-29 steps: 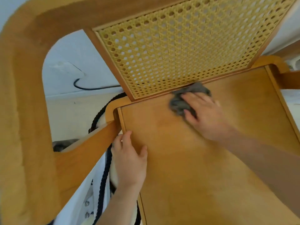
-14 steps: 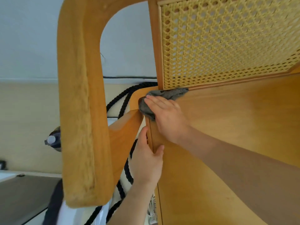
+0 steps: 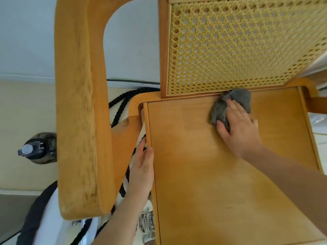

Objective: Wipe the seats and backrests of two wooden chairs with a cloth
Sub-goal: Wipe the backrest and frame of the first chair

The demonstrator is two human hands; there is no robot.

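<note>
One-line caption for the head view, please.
Right hand presses grey cloth on wooden seat below cane backrest; left hand grips seat edge.

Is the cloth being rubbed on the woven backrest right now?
No, the right hand presses the cloth flat on the seat, just below the backrest.

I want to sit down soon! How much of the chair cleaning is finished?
Nothing looks clearly finished; wood does not show what has been wiped. Right now the right hand presses the grey cloth on the back of the seat, just under the woven backrest. The left hand holds the seat's side edge. The seat's front, the backrest and a second chair, not in view, look still to do.
</note>
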